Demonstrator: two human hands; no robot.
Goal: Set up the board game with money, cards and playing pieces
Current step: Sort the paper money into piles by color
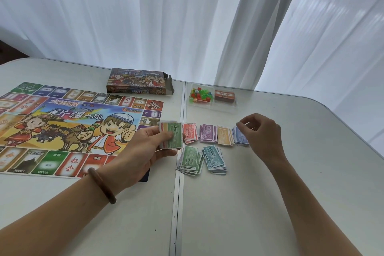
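Two pale halves make up the counter [270, 193], joined by a metal seam [176, 203] running away from the person, with bare surface in the near half and along the rounded right edge. On the left half lies the game board [72, 127], flat, its right edge close to the seam. Beyond it stands the game box [137, 84], one end flap open, near the far counter edge. Right of the seam sits a clear tray [212, 97] with coloured playing pieces [200, 95] in its left compartment and a red card deck [224, 96] in its right. Nearer, six money piles lie close together: red [190, 133], purple [207, 133], orange [224, 135] and blue [242, 138] in a row, then green [190, 160] and teal [215, 159] in front. The left grip [149, 151] is closed around a stack of notes [173, 135] (a green 500 on top), thumb across its face, held above the board's right edge just beside the red pile. The right grip [259, 133] is narrow, fingers curled with the tips together at the blue pile's far edge; whether it pinches a note I cannot tell.
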